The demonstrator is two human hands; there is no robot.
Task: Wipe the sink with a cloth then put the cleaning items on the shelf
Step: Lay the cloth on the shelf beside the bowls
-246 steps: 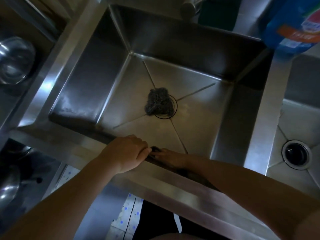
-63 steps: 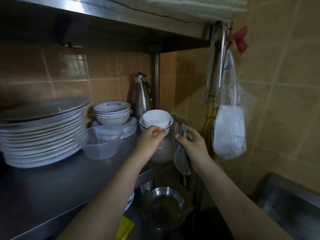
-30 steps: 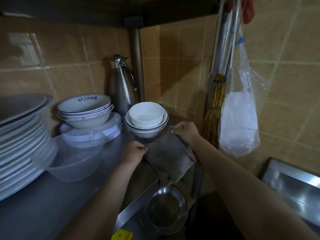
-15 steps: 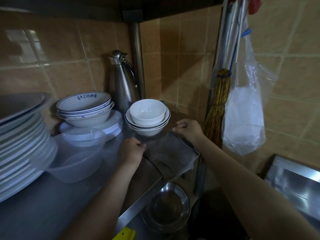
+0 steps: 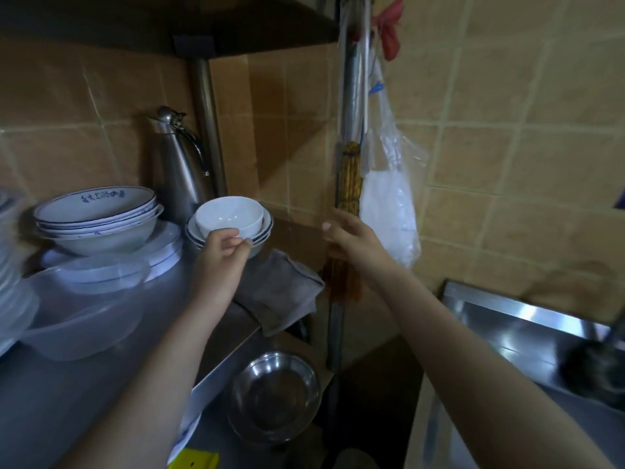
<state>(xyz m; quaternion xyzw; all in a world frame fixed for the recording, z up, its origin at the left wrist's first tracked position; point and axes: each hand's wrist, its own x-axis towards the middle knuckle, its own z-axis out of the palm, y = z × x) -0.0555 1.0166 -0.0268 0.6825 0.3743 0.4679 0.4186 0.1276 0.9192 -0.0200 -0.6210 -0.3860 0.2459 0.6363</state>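
Observation:
The grey cloth point(image 5: 280, 289) lies spread on the right end of the steel shelf point(image 5: 67, 384), with one corner hanging over the front edge. My left hand point(image 5: 223, 255) hovers just left of and above the cloth, in front of a stack of white bowls point(image 5: 233, 221). Its fingers are curled and hold nothing. My right hand point(image 5: 348, 242) is raised to the right of the cloth, by the shelf post, fingers relaxed and empty. Neither hand touches the cloth. The sink point(image 5: 507, 319) shows at the lower right.
Blue-rimmed bowls point(image 5: 98, 214), a clear plastic tub point(image 5: 81, 313) and a steel thermos point(image 5: 179, 164) crowd the shelf. A straw brush point(image 5: 350, 187) and a plastic bag point(image 5: 389, 211) hang at the post. A steel bowl point(image 5: 274, 397) sits on the lower shelf.
Both hands have let go of the cloth and lifted off it. The cloth now lies alone on the shelf. Earlier I was at the sink; the view has since turned to the shelf.

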